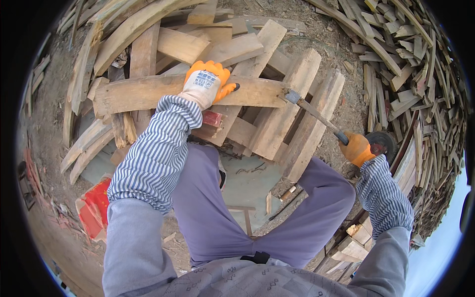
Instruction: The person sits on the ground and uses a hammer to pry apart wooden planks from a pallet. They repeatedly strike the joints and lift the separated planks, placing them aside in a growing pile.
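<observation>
My left hand (208, 82), in an orange and white work glove, grips a wooden plank (144, 92) from above near its middle. The plank lies crosswise over other pieces of timber in front of me. In an orange glove, my right hand (357, 149) holds the dark grip of a hammer (319, 117) at the right. The hammer's metal head touches or is very close to the plank's right end, where what look like nails stick out. Two thick wooden beams (285, 107) slant beneath and beside that end. A red-painted block end (212, 118) shows just below my left wrist.
Loose timber (182, 46) is heaped ahead, and a large pile of scrap wood (419, 74) rises at the right. A dark wheel (382, 144) is beside my right hand. A red bag or box (94, 209) stands at the left. Bent nails (252, 170) lie between my knees.
</observation>
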`<move>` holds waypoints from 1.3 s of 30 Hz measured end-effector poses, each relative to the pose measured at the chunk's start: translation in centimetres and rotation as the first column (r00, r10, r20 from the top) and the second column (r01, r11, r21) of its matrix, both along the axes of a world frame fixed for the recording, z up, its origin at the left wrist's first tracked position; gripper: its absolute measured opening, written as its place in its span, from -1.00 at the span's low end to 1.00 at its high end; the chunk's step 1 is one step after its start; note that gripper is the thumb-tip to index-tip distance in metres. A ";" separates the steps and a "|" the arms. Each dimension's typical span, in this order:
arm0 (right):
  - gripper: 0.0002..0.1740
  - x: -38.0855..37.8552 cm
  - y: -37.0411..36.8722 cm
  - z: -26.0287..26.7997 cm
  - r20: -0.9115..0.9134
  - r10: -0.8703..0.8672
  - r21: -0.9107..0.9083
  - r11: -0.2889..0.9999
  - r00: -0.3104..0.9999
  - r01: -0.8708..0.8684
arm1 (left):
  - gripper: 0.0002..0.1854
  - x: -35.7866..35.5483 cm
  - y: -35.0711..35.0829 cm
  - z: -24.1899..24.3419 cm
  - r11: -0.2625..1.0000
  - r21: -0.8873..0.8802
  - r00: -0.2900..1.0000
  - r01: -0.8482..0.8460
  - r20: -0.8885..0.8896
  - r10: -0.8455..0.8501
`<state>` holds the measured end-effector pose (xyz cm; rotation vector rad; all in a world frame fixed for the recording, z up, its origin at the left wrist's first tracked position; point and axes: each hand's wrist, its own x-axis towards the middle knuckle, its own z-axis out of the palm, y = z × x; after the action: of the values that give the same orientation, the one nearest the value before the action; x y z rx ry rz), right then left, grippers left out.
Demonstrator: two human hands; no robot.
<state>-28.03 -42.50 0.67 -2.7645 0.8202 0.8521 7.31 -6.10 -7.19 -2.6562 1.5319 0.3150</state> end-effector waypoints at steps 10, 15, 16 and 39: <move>-0.83 -2.3 -3.6 -4.8 0.055 -0.065 0.142 0.988 0.996 0.056 | -0.55 -0.5 0.1 -0.5 1.000 0.003 0.999 0.011 0.037 -0.011; -0.76 -3.2 4.8 -2.2 0.004 -0.294 0.311 0.909 0.956 0.279 | -0.58 -0.1 -0.4 0.2 0.998 0.052 1.000 -0.018 0.026 0.016; -0.74 -1.8 5.8 -0.6 -0.058 -0.294 0.331 0.896 0.954 0.296 | -0.58 0.2 -0.1 -0.4 0.999 -0.046 0.997 -0.013 0.072 0.016; -0.82 -0.1 28.6 -7.0 -0.619 -0.766 0.769 -0.548 0.174 0.328 | -0.46 0.1 -0.2 -2.0 0.972 -0.224 0.972 -0.076 0.199 0.122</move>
<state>-28.15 -13.91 -6.36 -0.5194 1.0604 0.1980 7.42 -6.27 -9.18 -2.8226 1.4448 -0.1360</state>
